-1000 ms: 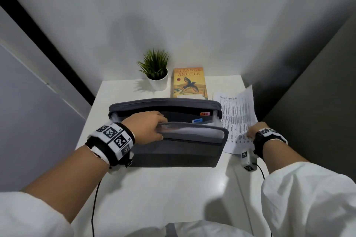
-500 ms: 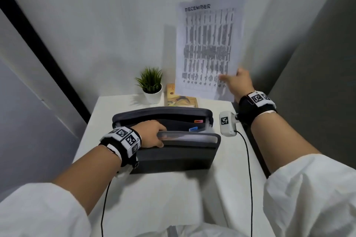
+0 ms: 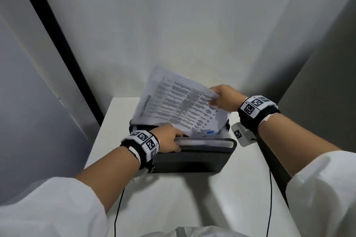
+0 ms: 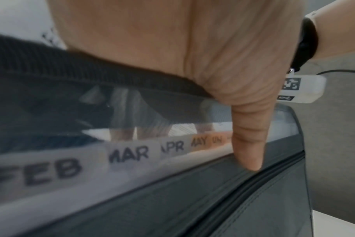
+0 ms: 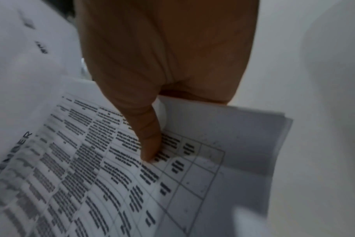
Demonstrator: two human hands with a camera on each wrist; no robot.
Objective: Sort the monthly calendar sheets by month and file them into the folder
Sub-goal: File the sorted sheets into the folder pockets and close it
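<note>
A grey accordion folder [image 3: 192, 158] stands open on the white table. My left hand [image 3: 169, 138] grips its front dividers and holds them forward; in the left wrist view the thumb [image 4: 247, 144] lies over the front wall beside tabs marked FEB, MAR, APR, MAY [image 4: 172, 147]. My right hand [image 3: 223, 100] pinches the corner of the December calendar sheet [image 3: 179, 106], thumb [image 5: 150, 144] on the printed side [image 5: 91, 160]. The sheet hangs tilted over the folder's rear opening, its lower edge down among the back pockets. A blue tab [image 3: 210, 132] shows just under it.
The narrow white table [image 3: 173, 198] is boxed in by a pale wall behind and grey panels on both sides. Black cables [image 3: 269, 188] trail from both wrists across the tabletop. The sheet hides whatever stands behind the folder.
My right hand picked the December sheet off the table at the right, raised it upright, then swung it down and left over the folder's opening. My left hand kept its hold on the dividers.
</note>
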